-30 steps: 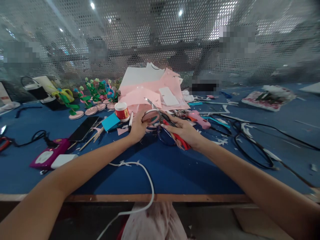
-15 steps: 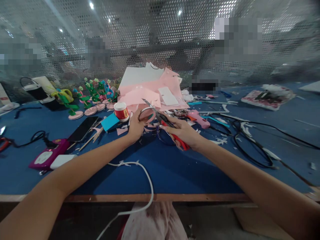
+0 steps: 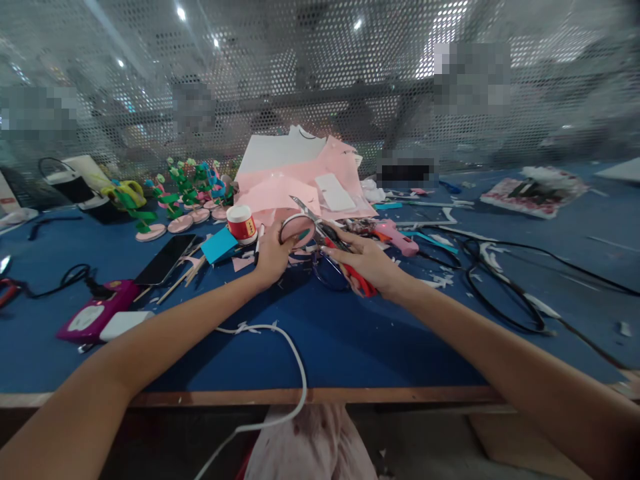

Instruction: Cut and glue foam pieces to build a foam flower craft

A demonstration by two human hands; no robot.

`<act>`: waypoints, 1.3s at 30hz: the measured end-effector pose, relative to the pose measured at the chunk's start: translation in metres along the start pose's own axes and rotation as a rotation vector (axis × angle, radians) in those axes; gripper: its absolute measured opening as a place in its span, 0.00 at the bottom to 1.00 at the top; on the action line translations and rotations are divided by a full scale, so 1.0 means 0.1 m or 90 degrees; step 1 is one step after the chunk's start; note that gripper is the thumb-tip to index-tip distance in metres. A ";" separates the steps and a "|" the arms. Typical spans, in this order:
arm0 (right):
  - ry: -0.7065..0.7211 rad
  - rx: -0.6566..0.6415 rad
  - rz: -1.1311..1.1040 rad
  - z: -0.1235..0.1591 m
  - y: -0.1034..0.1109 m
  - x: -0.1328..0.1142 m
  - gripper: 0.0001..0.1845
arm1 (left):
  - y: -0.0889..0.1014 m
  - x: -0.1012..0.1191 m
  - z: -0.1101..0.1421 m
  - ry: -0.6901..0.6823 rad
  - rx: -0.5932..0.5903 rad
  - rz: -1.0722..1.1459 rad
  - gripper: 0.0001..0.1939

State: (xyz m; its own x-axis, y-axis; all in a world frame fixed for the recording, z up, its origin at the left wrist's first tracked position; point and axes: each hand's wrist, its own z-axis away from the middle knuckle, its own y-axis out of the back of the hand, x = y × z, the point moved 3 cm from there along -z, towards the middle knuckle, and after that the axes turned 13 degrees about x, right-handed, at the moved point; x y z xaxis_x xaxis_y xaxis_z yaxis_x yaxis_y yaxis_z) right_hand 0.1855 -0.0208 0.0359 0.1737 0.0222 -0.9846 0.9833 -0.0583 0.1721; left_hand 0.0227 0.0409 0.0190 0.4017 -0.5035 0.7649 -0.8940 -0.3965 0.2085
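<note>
My left hand is closed on a thin ring with a dark and pale rim, pink showing through its middle. I cannot tell its exact kind. Red-handled scissors are in my right hand, fingers wrapped around them. Their metal blades point up and left, right beside the ring; whether they touch it is unclear. Below the hands lies a dark blue loop. Left of my left hand are a red-and-white tub and a bright blue paper piece.
Pink and white sheets lie behind the hands. A pink glue gun and black cables are to the right. At left sit paper-flower ornaments, a phone and a purple power adapter. A white cable crosses the front edge.
In my left hand the ring has turned a little, showing more of its round face. The scissors have shifted slightly right. Both hands keep their hold.
</note>
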 end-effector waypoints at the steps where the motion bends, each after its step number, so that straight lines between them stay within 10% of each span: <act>1: -0.012 0.004 -0.008 0.00 0.00 0.00 0.36 | 0.00 0.00 0.00 0.006 0.003 0.004 0.07; 39: -0.024 -0.002 -0.030 0.00 0.00 0.02 0.34 | -0.02 0.01 0.02 -0.024 -0.066 0.024 0.11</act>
State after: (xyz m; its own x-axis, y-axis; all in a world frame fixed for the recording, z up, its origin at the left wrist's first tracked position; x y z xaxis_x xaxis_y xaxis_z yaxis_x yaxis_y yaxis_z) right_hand 0.1855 -0.0212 0.0342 0.1248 -0.0128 -0.9921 0.9906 -0.0557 0.1253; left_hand 0.0257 0.0393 0.0183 0.3727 -0.5452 0.7509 -0.9236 -0.2965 0.2432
